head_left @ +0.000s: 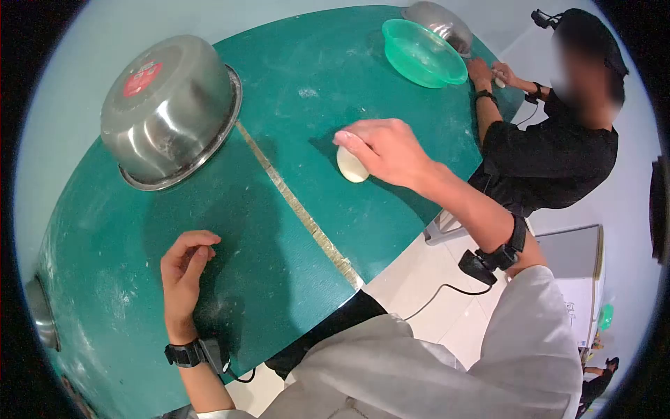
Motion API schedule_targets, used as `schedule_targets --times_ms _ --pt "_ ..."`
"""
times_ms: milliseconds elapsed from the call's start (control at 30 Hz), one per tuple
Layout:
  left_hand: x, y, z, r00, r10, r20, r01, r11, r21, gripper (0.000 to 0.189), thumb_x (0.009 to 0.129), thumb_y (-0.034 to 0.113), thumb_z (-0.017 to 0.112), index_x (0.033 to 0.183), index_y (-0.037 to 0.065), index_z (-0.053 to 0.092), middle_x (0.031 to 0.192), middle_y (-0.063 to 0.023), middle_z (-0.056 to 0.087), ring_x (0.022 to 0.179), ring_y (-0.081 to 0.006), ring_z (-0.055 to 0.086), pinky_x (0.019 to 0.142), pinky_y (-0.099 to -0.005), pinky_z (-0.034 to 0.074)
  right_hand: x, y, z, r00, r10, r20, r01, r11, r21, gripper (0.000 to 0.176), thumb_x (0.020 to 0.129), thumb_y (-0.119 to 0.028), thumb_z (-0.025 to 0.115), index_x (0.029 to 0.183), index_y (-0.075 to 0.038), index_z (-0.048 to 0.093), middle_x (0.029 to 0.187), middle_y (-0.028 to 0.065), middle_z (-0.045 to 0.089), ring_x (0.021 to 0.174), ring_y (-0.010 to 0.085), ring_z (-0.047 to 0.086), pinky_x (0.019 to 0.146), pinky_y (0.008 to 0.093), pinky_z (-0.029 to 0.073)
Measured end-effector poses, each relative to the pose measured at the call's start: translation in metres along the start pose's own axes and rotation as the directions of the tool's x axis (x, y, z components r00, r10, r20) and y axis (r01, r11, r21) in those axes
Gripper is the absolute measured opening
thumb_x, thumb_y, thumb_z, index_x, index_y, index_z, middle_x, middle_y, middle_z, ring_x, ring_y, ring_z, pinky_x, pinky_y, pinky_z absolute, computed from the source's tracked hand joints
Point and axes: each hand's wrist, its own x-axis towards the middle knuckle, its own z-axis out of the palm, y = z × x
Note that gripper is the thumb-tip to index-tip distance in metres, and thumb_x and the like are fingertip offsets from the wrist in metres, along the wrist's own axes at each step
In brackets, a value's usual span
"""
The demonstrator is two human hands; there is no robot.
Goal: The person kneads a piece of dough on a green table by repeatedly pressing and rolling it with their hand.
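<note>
A pale, smooth, rounded piece like dough is on the green table, right of the tape strip. My right hand is wrapped over its top and side, with the thumb and fingers pressed against it. At the lower left, my left hand hovers over or rests on the table with its fingers curled toward the thumb. Nothing shows between those fingers. Both wrists carry black straps with small devices.
A large upturned steel bowl stands at the upper left. A green plastic basin and another steel bowl are at the far edge. Another person in black works at the right. Tape crosses the floured green table.
</note>
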Motion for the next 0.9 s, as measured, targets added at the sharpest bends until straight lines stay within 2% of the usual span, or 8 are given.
schedule_targets --times_ms 67,133,267,333,567,633,800,900 --pt "0.000 -0.001 0.002 1.000 -0.019 -0.004 0.019 1.000 0.021 0.015 0.099 -0.002 0.054 0.106 0.000 0.067 0.112 -0.0069 0.066 0.095 -0.0124 0.058 0.085 -0.0260 0.046 -0.006 -0.002 -0.009 0.966 0.134 0.220 -0.116 0.989 -0.092 0.037 0.102 -0.037 0.051 0.100 -0.009 0.075 0.108 0.0131 0.072 0.095 0.0347 0.069 0.075 0.0460 0.057" --pt "0.000 0.000 0.003 1.000 -0.018 0.001 0.017 1.000 0.021 0.015 0.098 -0.002 0.055 0.106 0.000 0.067 0.112 -0.0072 0.066 0.095 -0.0126 0.058 0.085 -0.0261 0.046 -0.010 0.000 0.004 1.000 0.003 -0.026 -0.009 0.975 -0.222 0.027 0.100 -0.025 0.055 0.096 -0.005 0.073 0.095 0.0127 0.072 0.087 0.0320 0.068 0.074 0.0417 0.055" --pt "-0.001 0.005 0.002 1.000 -0.026 0.004 0.026 0.999 0.040 0.016 0.097 -0.003 0.055 0.106 0.000 0.067 0.112 -0.0087 0.067 0.096 -0.0136 0.059 0.084 -0.0264 0.046 0.009 -0.002 0.035 0.931 -0.150 -0.333 0.129 0.988 -0.084 0.032 0.099 -0.027 0.054 0.081 -0.006 0.070 0.077 0.0127 0.067 0.072 0.0331 0.066 0.065 0.0444 0.053" --pt "-0.001 0.000 0.000 1.000 -0.020 0.019 0.019 0.999 0.029 0.017 0.097 -0.004 0.055 0.106 0.000 0.067 0.112 -0.0092 0.067 0.095 -0.0141 0.059 0.084 -0.0266 0.046 0.020 0.000 0.030 0.998 -0.058 0.009 0.058 0.975 -0.214 0.036 0.097 -0.028 0.054 0.070 -0.007 0.064 0.066 0.0126 0.061 0.064 0.0370 0.062 0.058 0.0487 0.051" --pt "0.005 0.003 0.001 0.999 -0.033 0.028 0.033 0.999 0.008 0.017 0.095 -0.005 0.056 0.107 0.000 0.068 0.112 -0.0104 0.067 0.094 -0.0148 0.058 0.083 -0.0269 0.046 0.088 0.018 0.056 0.967 -0.065 0.245 0.155 0.915 -0.371 0.048 0.095 -0.041 0.046 0.070 -0.008 0.071 0.073 0.0158 0.070 0.070 0.0399 0.069 0.062 0.0526 0.055" --pt "0.005 0.004 0.002 0.999 -0.030 0.034 0.029 0.999 0.020 0.018 0.096 -0.005 0.055 0.107 0.000 0.068 0.112 -0.0100 0.067 0.094 -0.0145 0.058 0.083 -0.0267 0.046 0.098 0.023 0.061 0.966 -0.205 0.158 0.252 0.882 -0.397 0.042 0.095 -0.036 0.050 0.067 -0.010 0.066 0.068 0.0104 0.066 0.062 0.0380 0.064 0.055 0.0513 0.050" --pt "0.003 0.006 0.002 0.999 -0.005 0.038 0.004 0.999 0.048 0.019 0.098 -0.005 0.053 0.108 0.000 0.068 0.113 -0.0076 0.067 0.095 -0.0135 0.058 0.084 -0.0261 0.046 0.083 0.014 0.063 0.997 -0.075 0.037 0.083 0.911 -0.403 0.043 0.096 -0.040 0.051 0.073 -0.010 0.072 0.070 0.0090 0.067 0.068 0.0368 0.067 0.062 0.0500 0.054" --pt "-0.004 0.001 0.001 1.000 -0.024 0.016 0.024 1.000 0.005 0.019 0.098 -0.004 0.053 0.109 0.000 0.067 0.113 -0.0061 0.066 0.096 -0.0128 0.058 0.085 -0.0260 0.046 0.058 0.009 0.067 0.940 -0.162 -0.302 0.089 0.966 -0.242 0.046 0.098 -0.043 0.051 0.079 -0.010 0.076 0.074 0.0083 0.070 0.073 0.0339 0.069 0.069 0.0466 0.056"
